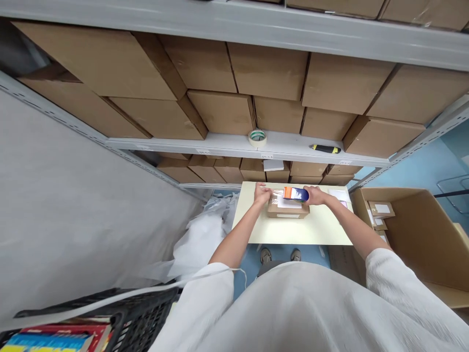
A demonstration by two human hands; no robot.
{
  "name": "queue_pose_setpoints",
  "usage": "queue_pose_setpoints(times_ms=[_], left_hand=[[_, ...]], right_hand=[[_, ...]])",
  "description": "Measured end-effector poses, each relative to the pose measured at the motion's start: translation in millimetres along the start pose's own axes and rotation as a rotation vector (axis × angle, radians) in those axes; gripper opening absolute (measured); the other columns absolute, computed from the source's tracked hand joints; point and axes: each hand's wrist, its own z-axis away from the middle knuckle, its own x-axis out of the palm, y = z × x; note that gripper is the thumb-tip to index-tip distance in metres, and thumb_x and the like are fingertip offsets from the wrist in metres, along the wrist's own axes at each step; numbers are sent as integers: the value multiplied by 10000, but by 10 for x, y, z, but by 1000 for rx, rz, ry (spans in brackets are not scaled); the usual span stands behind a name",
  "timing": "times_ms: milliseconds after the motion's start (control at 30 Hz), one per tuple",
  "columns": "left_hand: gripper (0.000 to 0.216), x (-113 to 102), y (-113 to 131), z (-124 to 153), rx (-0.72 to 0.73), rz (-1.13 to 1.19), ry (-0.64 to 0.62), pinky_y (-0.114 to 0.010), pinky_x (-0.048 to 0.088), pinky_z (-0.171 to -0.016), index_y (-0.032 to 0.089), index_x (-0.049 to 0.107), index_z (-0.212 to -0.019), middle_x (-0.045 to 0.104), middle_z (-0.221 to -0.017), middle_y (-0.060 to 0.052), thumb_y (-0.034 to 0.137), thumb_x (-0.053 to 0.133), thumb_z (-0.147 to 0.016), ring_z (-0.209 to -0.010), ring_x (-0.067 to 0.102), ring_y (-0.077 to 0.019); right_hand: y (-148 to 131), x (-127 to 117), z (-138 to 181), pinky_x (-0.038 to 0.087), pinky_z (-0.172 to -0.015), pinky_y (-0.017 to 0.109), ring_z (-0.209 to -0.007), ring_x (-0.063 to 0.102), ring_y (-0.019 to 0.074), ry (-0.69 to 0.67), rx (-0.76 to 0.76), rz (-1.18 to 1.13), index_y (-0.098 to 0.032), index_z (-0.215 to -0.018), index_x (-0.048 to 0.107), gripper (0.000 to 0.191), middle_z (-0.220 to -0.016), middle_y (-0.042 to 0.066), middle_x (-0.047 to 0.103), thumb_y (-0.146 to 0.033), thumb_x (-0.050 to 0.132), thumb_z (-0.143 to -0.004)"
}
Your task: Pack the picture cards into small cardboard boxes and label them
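Note:
A small cardboard box [289, 211] with white labels lies on a pale yellow board in front of me. My right hand [314, 195] is closed around an orange and blue tape dispenser [296, 194], tilted on its side over the top of the box. Shiny clear tape [277, 192] shows between the dispenser and the box's left end. My left hand [262, 193] grips that left end with bent fingers, close to the tape; its fingertips are partly hidden.
The pale board [304, 232] reaches toward the shelf. A tape roll [257, 138] and a yellow-black utility knife [325, 148] lie on the shelf, before stacked cartons [269, 71]. An open carton [421, 234] holding small boxes stands right; a black crate [142, 313] with books stands lower left.

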Motion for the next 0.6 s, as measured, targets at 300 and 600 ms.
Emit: queue_pose_setpoints(times_ms=[300,600], left_hand=[[525,-465,-351,-22,-98,148,58,-323,544,-827,274,443,-999,705,-720,48,152,822,-657,-757,726,-180],[503,-463,-788,-124,-102,257,64,-360,537,-864,273,474,-970,722,-696,41,197,845,-639,-809,749,-217]], right_hand=[[27,-60,-16,432,-945,367,-980,673,299,-36,33,120,-242,-1102,631,453,-1036,84,762,-396,857,-740],[-171,-85,-74,424,-941,368,-1053,663,310,-80,47,251,-248,-1123,610,440,-1075,84,763,-450,798,-780]])
